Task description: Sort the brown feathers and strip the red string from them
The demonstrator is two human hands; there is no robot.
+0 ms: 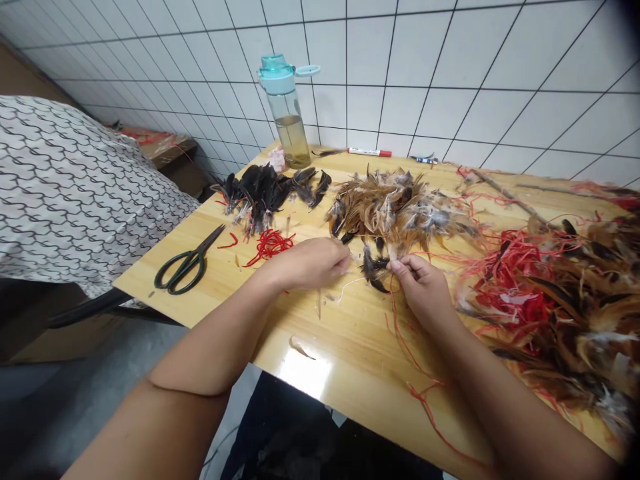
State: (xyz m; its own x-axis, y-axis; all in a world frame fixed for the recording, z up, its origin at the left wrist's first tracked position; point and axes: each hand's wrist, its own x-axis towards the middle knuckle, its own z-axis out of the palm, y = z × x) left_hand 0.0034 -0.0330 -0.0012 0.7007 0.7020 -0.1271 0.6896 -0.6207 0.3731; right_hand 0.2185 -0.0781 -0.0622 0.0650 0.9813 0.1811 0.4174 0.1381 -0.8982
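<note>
My right hand (423,283) pinches a small bunch of dark feathers (373,268) by its base, thumb and finger pressed together. A red string (400,333) hangs from near those fingers and runs down across the wood. Just left of the bunch, my left hand (323,261) is closed with its fingers curled; whatever is inside is hidden. Beyond both hands lies a heap of brown and white feathers (383,207). Short cut red strings (270,247) lie beside my left wrist, with a pile of black feathers (263,190) behind them.
Dark-handled scissors (187,265) rest at the table's left side. At the back stand a water bottle (287,117) and, lying flat, a red-capped marker (369,153). Brown feathers (575,293) and tangled red strings (520,280) cover the right side. A patterned cloth (85,193) is at left.
</note>
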